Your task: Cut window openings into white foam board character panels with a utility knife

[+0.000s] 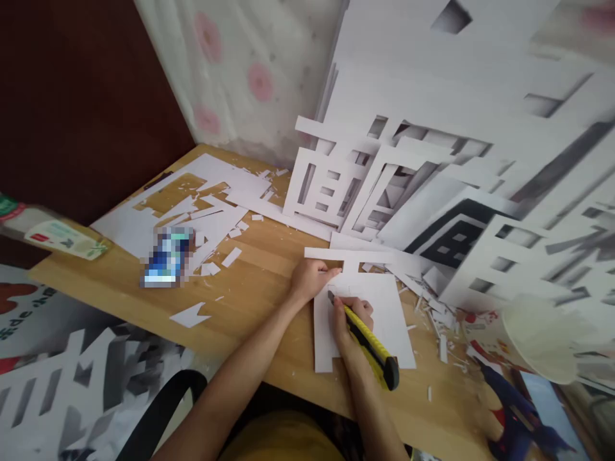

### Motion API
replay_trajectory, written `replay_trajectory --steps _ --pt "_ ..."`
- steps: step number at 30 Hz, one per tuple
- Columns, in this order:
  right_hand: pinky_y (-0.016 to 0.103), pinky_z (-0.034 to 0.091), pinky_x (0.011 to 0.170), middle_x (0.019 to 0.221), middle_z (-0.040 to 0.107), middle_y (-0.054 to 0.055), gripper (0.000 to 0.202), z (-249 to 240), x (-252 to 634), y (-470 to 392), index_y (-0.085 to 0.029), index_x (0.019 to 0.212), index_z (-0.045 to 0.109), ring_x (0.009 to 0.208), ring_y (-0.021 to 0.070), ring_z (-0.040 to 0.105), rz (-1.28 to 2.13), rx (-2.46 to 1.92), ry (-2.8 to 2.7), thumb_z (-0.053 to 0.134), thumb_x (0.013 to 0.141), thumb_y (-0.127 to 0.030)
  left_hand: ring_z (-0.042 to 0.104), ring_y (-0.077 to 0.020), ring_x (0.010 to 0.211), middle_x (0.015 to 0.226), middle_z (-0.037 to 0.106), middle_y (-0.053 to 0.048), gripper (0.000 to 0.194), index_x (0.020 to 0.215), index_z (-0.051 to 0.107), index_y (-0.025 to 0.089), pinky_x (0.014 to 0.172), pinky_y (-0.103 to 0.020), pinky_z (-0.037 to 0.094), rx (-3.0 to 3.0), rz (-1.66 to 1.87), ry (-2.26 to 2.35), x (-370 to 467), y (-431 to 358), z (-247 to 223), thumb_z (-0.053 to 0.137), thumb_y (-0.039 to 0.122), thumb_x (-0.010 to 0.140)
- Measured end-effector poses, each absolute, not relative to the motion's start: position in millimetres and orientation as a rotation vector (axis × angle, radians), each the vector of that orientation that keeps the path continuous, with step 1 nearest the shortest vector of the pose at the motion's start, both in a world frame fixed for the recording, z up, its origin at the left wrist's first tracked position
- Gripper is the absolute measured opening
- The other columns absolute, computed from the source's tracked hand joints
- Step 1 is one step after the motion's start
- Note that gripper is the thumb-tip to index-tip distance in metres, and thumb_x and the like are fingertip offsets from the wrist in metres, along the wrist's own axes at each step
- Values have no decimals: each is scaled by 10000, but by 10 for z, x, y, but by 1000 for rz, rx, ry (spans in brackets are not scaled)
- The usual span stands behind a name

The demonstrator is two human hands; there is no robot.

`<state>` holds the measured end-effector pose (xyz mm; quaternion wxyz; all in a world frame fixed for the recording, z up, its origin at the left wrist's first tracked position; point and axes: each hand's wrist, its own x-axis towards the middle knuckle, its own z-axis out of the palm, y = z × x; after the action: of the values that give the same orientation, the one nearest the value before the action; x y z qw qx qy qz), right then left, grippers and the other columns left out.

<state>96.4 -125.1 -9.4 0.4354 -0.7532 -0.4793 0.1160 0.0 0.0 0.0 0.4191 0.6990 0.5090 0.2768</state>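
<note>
- While the white board (400, 310) lies flat on the wooden table (269, 275), the yellow-and-black cutter (369, 336) slants over it, blade tip at the faint lines near the board's upper left part.
- The right hand (353, 314) grips the cutter, its fingers closed around the front of the handle above the board.
- The left hand (310, 280) rests on the board's upper left edge, fingers bent close together, thumb stretched toward an opening; whether they pinch the edge, I cannot tell.
- Just right of the board, small white scraps (439, 314) are strewn, with a paper tub (494, 339) beyond them.
- Beyond the board, white cut-out panels (319, 176) lean upright in layers; farther right among them is a panel with a black design (454, 237).
- Well left of the board lie a pixelated object (169, 259), a notched scrap (191, 315) and a large cut sheet (127, 221).
- Farthest left of the board is a clear package (57, 235) with a green-and-white label.
</note>
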Motion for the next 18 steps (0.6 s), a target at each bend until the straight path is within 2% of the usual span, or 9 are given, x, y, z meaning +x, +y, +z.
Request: replay_trajectory --steps 3,18 --pt "371 435 781 757 656 62 386 -83 965 -1260 -236 782 631 877 261 546 302 -1887 -1194 522 899 -588 443 -110 557 530 530 22 464 542 598 167 560 -293 245 1754 700 1286 5 3 -9 673 516 839" --pt "343 433 787 718 634 43 322 -43 962 -1296 -239 742 617 880 244 553 333 -1859 -1254 542 918 -497 454 -106 561 535 550 25 454 537 588 168 580 -291 253 1712 723 1309 13 -5 -7 682 492 840"
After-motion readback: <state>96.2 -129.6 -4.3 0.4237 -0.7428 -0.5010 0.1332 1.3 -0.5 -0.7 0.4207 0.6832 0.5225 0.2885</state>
